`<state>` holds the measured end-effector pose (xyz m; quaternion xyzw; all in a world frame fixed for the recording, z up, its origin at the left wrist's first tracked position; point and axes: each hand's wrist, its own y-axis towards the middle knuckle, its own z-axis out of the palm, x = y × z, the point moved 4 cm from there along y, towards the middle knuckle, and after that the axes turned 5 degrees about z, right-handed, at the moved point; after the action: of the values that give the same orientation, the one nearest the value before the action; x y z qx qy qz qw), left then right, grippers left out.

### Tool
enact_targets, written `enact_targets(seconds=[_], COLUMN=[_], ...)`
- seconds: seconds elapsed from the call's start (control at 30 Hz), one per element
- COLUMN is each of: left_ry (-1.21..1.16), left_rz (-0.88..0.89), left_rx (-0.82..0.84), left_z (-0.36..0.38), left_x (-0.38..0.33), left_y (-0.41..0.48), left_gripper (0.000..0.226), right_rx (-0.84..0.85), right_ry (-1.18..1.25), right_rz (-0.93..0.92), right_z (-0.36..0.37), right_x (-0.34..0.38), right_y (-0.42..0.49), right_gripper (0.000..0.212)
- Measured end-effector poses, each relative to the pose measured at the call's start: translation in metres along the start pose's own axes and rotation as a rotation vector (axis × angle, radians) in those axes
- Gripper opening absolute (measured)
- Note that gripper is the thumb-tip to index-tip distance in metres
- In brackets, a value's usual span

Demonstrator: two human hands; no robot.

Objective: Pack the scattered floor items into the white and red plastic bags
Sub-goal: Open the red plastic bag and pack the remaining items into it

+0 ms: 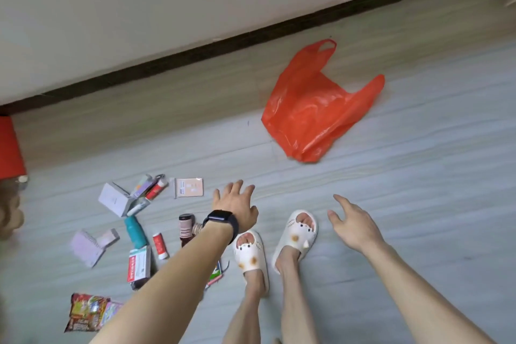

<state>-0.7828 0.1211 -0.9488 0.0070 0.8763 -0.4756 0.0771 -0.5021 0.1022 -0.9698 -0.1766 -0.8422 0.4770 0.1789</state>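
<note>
**Fingers (237, 188) spread, nothing held**

Fingers of the left hand (236, 208) are fanned out, right hand (353, 222) loose and open too, both above the floor (418, 204). Red bag (315, 109) lies by the wall (139, 8), well apart from the scattered stuff on the left: white box (114, 198), teal bottle (136, 232), dark bottle (186, 227), snack packet (85, 313). Black watch (220, 219) on the left wrist.

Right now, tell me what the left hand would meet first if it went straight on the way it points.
Most likely the red plastic bag, at its near lower edge, with only bare floor between. The left hand is open; its height above the floor is unclear.
</note>
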Motion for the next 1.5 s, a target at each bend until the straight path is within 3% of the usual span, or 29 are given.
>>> enact_targets(seconds=[0.3, 0.63, 0.73, 0.87, 0.97, 1.07, 1.13, 1.2, 1.27, 1.3, 1.4, 1.5], left_ry=[0.082, 0.128, 0.111, 0.046, 0.049, 0.004, -0.181, -0.618, -1.093, -1.220, -1.244, -1.131], left_rz=[0.011, 0.034, 0.062, 0.072, 0.086, 0.102, 0.118, 0.107, 0.051, 0.037, 0.060, 0.042], left_rx=[-0.013, -0.238, -0.329, -0.527, -0.641, -0.639, -0.665, -0.733, -0.699, -0.657, -0.549, -0.499], left_z=[0.072, 0.164, 0.187, 0.217, 0.227, 0.223, 0.210, 0.180, 0.155, 0.146, 0.117, 0.078], left_x=[0.057, 0.109, 0.111, 0.112, 0.114, 0.119, 0.121, 0.122, 0.122, 0.121, 0.119, 0.121], left_y=[0.071, 0.229, 0.269, 0.295, 0.301, 0.300, 0.290, 0.270, 0.248, 0.234, 0.179, 0.113], left_gripper=[0.065, 0.070, 0.070, 0.073, 0.073, 0.069, 0.064, 0.062, 0.068, 0.075, 0.102, 0.105], right_rx=[-0.039, -0.366, -0.465, -0.592, -0.715, -0.820, -0.738, -0.639, -0.668, -0.706, -0.842, -0.974], right_ry=[0.069, 0.242, 0.335, -0.042, -0.164, -0.238, -0.332, -0.353, -0.303, -0.279, -0.260, -0.360], right_rz=[0.015, -0.080, -0.018, 0.012, -0.056, -0.210, -0.391, -0.587, -0.758, -0.829, -1.018, -1.252], right_z=[0.056, 0.070, 0.073, 0.099, 0.130, 0.143, 0.146, 0.147, 0.147, 0.147, 0.137, 0.102], right_x=[0.003, 0.051, 0.052, 0.058, 0.064, 0.068, 0.072, 0.074, 0.075, 0.075, 0.084, 0.108], right_y=[0.062, 0.236, 0.293, 0.341, 0.351, 0.341, 0.323, 0.295, 0.259, 0.239, 0.183, 0.107], right_gripper=[0.065, 0.079, 0.078, 0.070, 0.066, 0.058, 0.054, 0.061, 0.068, 0.071, 0.069, 0.063])
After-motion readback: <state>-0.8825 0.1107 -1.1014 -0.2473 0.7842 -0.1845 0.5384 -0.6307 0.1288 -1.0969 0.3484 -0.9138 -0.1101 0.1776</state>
